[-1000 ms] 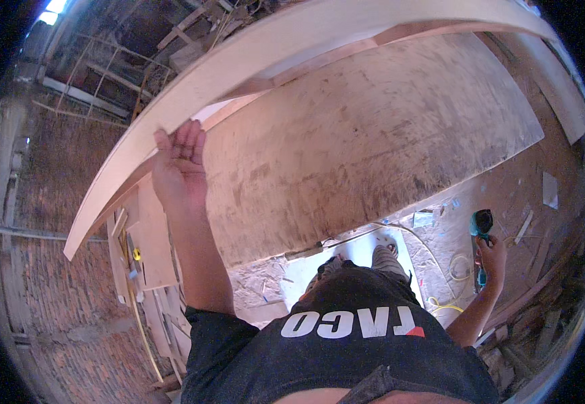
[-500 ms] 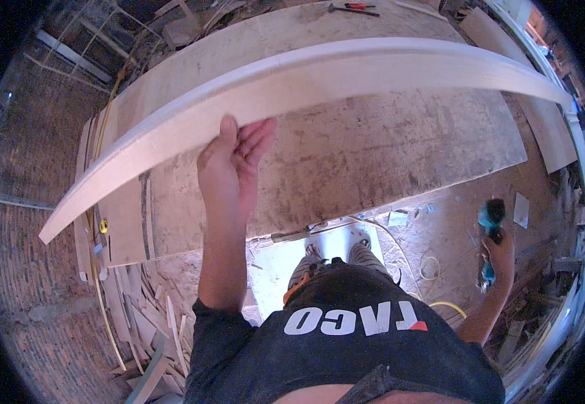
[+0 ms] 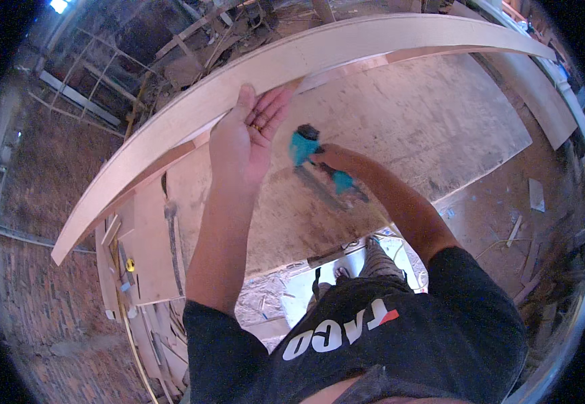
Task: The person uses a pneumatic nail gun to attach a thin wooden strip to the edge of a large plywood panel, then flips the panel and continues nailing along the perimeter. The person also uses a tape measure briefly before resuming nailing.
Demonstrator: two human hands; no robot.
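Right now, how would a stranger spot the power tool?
Find the large worn board across the middle. Over it, below the long pale wooden strip, the right hand holds the power tool. Its teal-and-black body sets it apart from the brownish board and pale strip.

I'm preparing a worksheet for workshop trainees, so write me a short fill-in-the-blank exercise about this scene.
1. The left hand is at the long board; the other hand, the ____ one, holds the power tool.
2. The person's shirt is mainly ____ in colour.
3. The wall at the view's left is built of ____.

Missing words: right; black; bricks.
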